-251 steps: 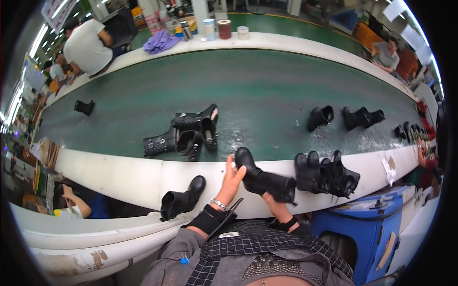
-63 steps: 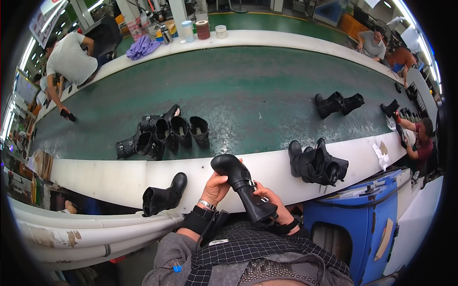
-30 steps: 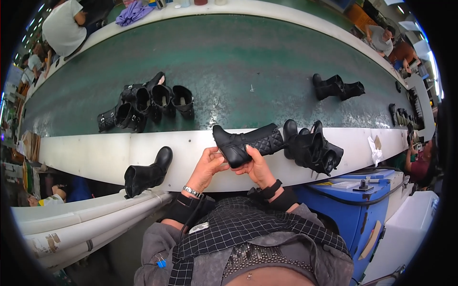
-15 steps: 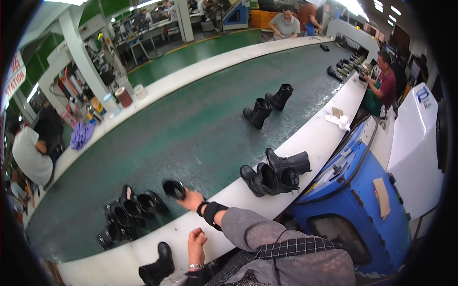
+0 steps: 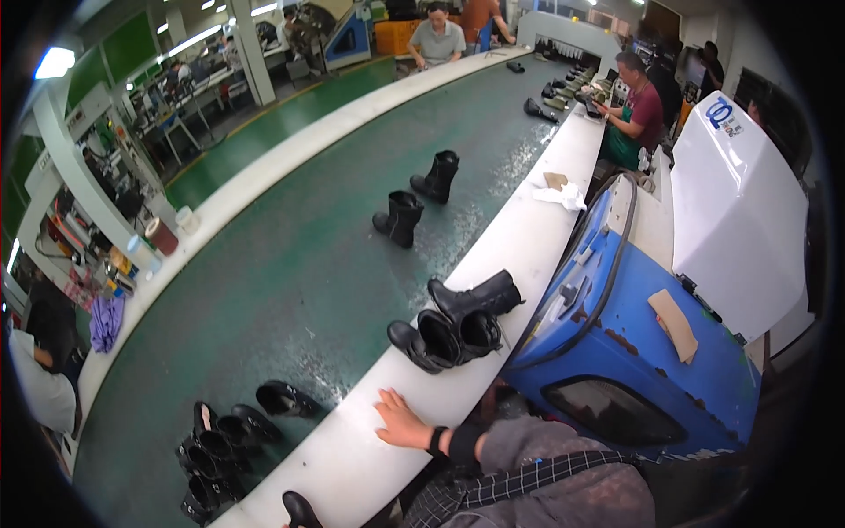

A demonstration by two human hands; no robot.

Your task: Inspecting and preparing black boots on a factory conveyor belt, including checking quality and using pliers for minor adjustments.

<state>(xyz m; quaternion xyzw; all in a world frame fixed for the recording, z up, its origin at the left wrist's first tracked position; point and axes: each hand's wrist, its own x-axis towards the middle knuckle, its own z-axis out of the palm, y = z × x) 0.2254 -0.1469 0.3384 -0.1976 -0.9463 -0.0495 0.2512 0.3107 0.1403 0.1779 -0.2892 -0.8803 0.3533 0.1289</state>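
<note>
Boot (image 5: 295, 401) that your right hand (image 5: 402, 422) gripped a moment ago now sits free on the green surface (image 5: 290, 273), just beside the cluster of black boots (image 5: 220, 443). Your right hand has drawn back over the white near ledge (image 5: 339, 471), its fingers spread. Your left hand has left the view, so I cannot tell its grip. Your view has swung further rightward.

The green surface shines in scuffed patches and bears two boots (image 5: 400, 218) further along; three more (image 5: 456, 330) sit on the ledge. Beyond your right arm stands a scraped blue machine (image 5: 642, 374); further off, a co-worker (image 5: 641, 110) wears a green apron.
</note>
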